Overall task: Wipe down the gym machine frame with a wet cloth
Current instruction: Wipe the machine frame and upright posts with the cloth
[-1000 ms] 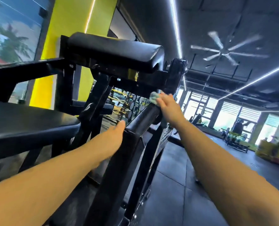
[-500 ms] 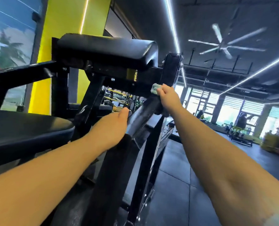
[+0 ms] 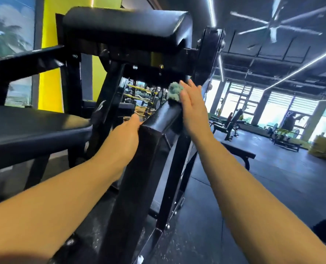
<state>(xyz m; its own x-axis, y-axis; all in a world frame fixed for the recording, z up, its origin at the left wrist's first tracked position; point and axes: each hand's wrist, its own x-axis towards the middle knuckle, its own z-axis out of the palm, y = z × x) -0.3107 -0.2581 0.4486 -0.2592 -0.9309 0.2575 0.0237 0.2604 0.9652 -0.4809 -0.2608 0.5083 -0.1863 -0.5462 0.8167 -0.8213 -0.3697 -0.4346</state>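
The black gym machine frame fills the middle, with a slanted square beam (image 3: 158, 126) rising to a padded rest (image 3: 128, 25). A small bunched grey-green cloth (image 3: 174, 92) lies on the upper end of that beam. My right hand (image 3: 192, 109) presses it against the beam's right side with straight fingers. My left hand (image 3: 124, 136) rests flat against the beam's left face, lower down, thumb upward; its fingertips are hidden by the beam.
A black padded seat (image 3: 30, 128) juts out at the left, with a yellow pillar (image 3: 49, 88) behind it. Dark rubber floor (image 3: 272, 178) extends to the right, where a bench (image 3: 232, 122) and other machines stand near bright windows.
My view has come closer to the machine. My right hand with the cloth has slid slightly down the beam from the joint, and its fingers have straightened. My left hand stays on the beam.
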